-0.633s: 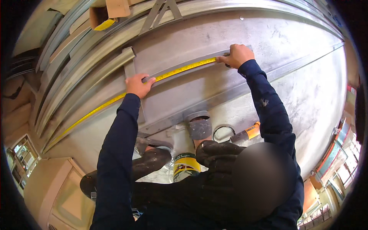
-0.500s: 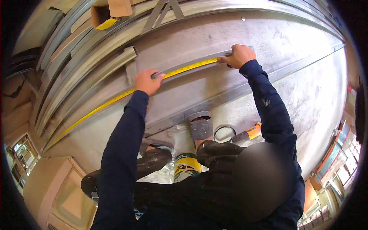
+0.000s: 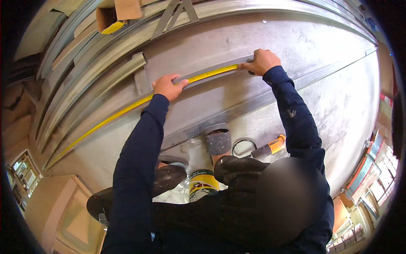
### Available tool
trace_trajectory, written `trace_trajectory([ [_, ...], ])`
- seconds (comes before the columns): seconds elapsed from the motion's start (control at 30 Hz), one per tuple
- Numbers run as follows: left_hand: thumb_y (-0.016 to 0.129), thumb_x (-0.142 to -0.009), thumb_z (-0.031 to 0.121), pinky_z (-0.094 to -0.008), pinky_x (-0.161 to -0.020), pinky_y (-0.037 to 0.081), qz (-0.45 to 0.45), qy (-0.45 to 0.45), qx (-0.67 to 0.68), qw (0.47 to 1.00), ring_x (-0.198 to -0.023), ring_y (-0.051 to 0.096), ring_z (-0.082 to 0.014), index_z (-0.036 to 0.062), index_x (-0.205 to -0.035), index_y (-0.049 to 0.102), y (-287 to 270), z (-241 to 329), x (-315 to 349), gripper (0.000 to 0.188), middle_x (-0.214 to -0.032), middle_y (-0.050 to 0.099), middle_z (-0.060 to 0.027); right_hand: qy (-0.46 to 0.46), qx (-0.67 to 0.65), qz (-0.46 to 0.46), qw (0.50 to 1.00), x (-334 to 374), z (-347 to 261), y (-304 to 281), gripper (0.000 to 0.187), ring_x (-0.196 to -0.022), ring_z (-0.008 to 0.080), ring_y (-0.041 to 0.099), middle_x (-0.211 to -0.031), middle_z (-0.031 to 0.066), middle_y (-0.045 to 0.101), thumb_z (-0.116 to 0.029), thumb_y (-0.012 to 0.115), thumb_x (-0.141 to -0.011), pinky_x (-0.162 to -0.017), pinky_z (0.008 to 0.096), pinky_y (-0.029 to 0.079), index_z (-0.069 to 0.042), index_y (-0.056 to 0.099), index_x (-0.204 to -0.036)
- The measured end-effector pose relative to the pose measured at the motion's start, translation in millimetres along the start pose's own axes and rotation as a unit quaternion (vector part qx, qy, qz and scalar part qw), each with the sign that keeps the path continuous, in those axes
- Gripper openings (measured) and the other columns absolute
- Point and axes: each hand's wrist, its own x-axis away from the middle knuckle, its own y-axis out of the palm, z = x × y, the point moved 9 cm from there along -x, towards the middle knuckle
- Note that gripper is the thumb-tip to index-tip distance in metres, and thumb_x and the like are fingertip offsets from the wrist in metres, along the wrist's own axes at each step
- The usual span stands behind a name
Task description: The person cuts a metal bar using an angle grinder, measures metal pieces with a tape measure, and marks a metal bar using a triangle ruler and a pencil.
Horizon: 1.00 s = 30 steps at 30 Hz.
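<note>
A yellow measuring tape (image 3: pixel 211 74) is drawn out along a long grey metal profile (image 3: pixel 215 66), running from the far left up to the right. My left hand (image 3: pixel 170 86) rests on the tape and profile near the middle, thumb and fingers closed around them. Farther right, my right hand (image 3: pixel 263 62) is closed at the tape's near-right end. A small dark part shows under its fingers; the rest of what it grips is hidden. Another metal profile end (image 3: pixel 140 78) lies just left of my left hand.
Several long metal profiles (image 3: pixel 84 89) are stacked at the far left, with an opened cardboard box (image 3: pixel 105 21) on them. Another straight profile (image 3: pixel 270 95) lies nearer me. An orange-and-black cylindrical tool (image 3: pixel 270 146), a round ring (image 3: pixel 244 148) and a yellow-green bucket (image 3: pixel 203 181) are near my feet.
My left hand has slid a little to the right along the tape. The right hand holds about the same place on it, and the whole view has shifted slightly.
</note>
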Motion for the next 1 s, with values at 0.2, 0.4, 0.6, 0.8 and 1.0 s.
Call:
trace_trajectory([
  [0.2, 0.072, -0.077, 0.052, -0.0385, -0.088, 0.051, 0.006, 0.006, 0.016, 1.0, -0.1, 0.066, -0.0325, 0.0091, -0.106, 0.073, -18.7, -33.7, 8.4, 0.052, -0.108, 0.07, -0.0152, -0.005, 0.008, 0.006, 1.0, 2.9, -5.9, -1.3, 0.071, -0.079, 0.0317, 0.071, -0.083, 0.0169, 0.072, -0.07, 0.074, -0.067, -0.072, 0.0398, 0.058, -0.002, 0.074, -0.087],
  [0.4, 0.072, -0.078, 0.05, -0.0391, -0.086, 0.052, -0.023, 0.008, 0.08, 0.996, -0.095, 0.068, -0.0322, 0.0078, -0.104, 0.073, -5.5, 4.6, -0.1, 0.049, -0.103, 0.072, -0.0157, -0.011, 0.025, 0.02, 0.999, 2.0, -3.6, 1.0, 0.07, -0.08, 0.0318, 0.071, -0.084, 0.017, 0.072, -0.069, 0.074, -0.068, -0.073, 0.0404, 0.057, -0.002, 0.074, -0.087],
  [0.6, 0.073, -0.076, 0.051, -0.0395, -0.086, 0.052, 0.072, 0.041, 0.083, 0.993, -0.094, 0.069, -0.0297, 0.0109, -0.102, 0.074, 9.2, 58.5, -15.6, 0.048, -0.102, 0.073, -0.0117, -0.019, 0.01, 0.056, 0.998, 6.5, -10.6, -5.5, 0.069, -0.085, 0.0318, 0.07, -0.086, 0.0174, 0.071, -0.068, 0.072, -0.069, -0.075, 0.0404, 0.056, -0.001, 0.072, -0.087],
  [0.8, 0.077, -0.071, 0.055, -0.0418, -0.091, 0.046, 0.011, -0.06, 0.083, 0.995, -0.098, 0.068, -0.0244, 0.0185, -0.096, 0.075, 14.6, 60.7, -19.7, 0.044, -0.1, 0.074, -0.0052, -0.043, -0.005, 0.094, 0.995, 11.7, -8.2, -0.6, 0.065, -0.088, 0.0328, 0.067, -0.092, 0.0172, 0.068, -0.063, 0.072, -0.074, -0.076, 0.0423, 0.055, -0.001, 0.068, -0.092],
  [1.0, 0.079, -0.067, 0.057, -0.047, -0.097, 0.037, -0.043, -0.109, 0.082, 0.99, -0.103, 0.065, -0.0215, 0.0183, -0.093, 0.074, 16.4, 60.1, -22.5, 0.047, -0.106, 0.072, -0.003, -0.083, 0.002, 0.15, 0.985, 23.4, -7.1, 6.7, 0.06, -0.091, 0.0323, 0.064, -0.093, 0.0142, 0.064, -0.057, 0.076, -0.073, -0.079, 0.043, 0.052, -0.003, 0.065, -0.097],
])
